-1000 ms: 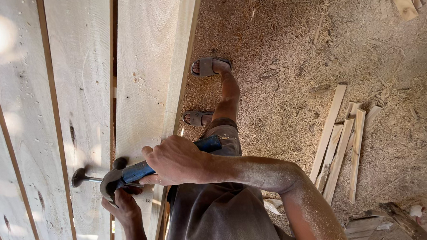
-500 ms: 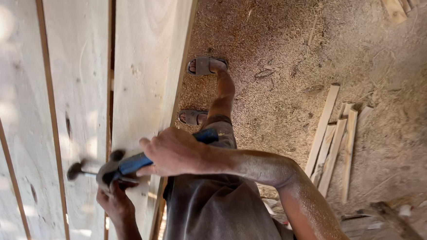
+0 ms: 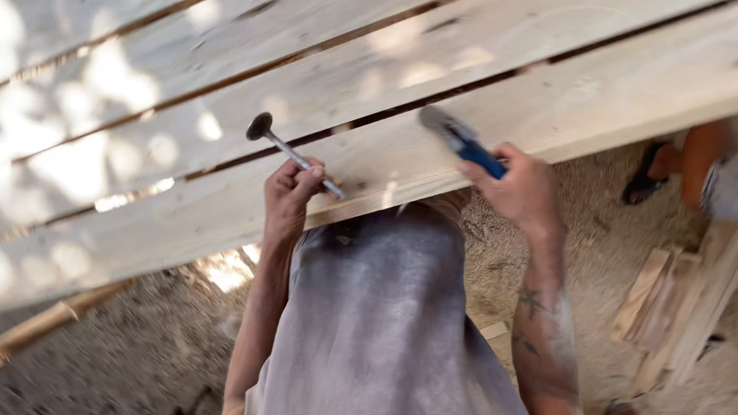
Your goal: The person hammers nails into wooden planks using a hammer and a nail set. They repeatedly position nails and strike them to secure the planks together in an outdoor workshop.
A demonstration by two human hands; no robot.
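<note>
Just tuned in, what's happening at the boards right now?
A person stands at a row of pale wooden planks. The left hand grips a metal rod with a round flat head laid against a plank. The right hand holds a blue-handled tool raised above the wood. Loose wood slats lie on the sawdust ground.

We see pale, matt bare-wood planks, a dull grey metal punch, a glossy blue plastic-handled tool and a rough sawdust floor
</note>
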